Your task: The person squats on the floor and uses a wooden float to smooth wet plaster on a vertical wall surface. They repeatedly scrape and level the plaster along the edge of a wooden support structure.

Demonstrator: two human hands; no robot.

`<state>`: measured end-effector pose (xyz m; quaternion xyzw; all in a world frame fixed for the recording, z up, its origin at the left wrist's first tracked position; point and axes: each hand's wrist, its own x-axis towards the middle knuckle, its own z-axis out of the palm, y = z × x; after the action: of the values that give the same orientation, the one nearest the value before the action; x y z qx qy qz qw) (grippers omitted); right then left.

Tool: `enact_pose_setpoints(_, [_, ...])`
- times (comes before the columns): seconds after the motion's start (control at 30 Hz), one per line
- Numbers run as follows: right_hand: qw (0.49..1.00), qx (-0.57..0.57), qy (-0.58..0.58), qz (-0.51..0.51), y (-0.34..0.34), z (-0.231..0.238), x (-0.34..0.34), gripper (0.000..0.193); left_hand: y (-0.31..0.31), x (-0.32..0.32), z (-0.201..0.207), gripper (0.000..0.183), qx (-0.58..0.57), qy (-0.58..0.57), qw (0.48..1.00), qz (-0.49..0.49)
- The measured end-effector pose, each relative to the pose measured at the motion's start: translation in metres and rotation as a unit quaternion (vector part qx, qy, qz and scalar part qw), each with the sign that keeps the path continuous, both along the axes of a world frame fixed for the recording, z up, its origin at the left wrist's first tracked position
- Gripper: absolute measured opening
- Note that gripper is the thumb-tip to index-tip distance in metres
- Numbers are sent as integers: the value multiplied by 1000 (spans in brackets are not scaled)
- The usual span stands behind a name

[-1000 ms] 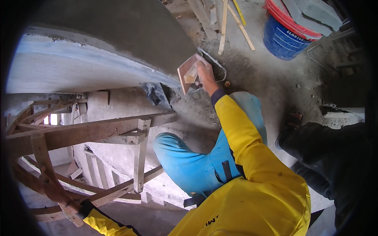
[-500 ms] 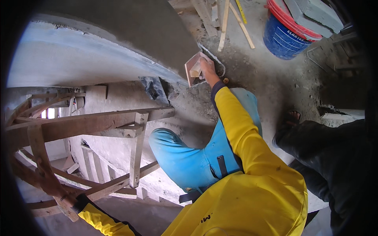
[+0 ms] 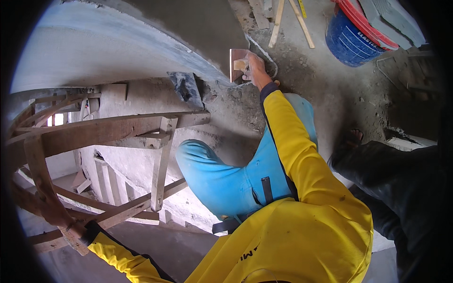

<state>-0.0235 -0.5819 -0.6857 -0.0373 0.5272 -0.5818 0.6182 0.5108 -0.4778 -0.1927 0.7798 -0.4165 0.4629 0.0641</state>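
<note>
The fingers (image 3: 254, 59) of the right hand (image 3: 258, 71) wrap the wooden float (image 3: 239, 65) at the end of the grey slab (image 3: 203, 23); flat, even pressure should serve best. The left hand's (image 3: 55, 215) grip is unclear.

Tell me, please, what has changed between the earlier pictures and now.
The right hand has turned the float clockwise in the picture and moved it slightly right, toward the end of the grey surface; the whole view shifted. Nothing was grabbed or released: the left hand stays on the wooden frame. The blue bucket stands where it did.
</note>
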Motion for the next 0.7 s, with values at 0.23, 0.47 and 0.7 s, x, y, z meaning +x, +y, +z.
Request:
enact_pose_setpoints(0.23, [991,-81,-107,7,3,31,5,33,7,16,-1,82,-20,-8,1000,4])
enact_pose_setpoints(0.47, [982,-61,-180,-6,17,0,20,33,6,0,-5,83,-28,14,999,13])
enact_pose_setpoints(0.7, [975,-52,-215,-37,10,-19,9,39,-1,0,-7,83,-31,3,999,17])
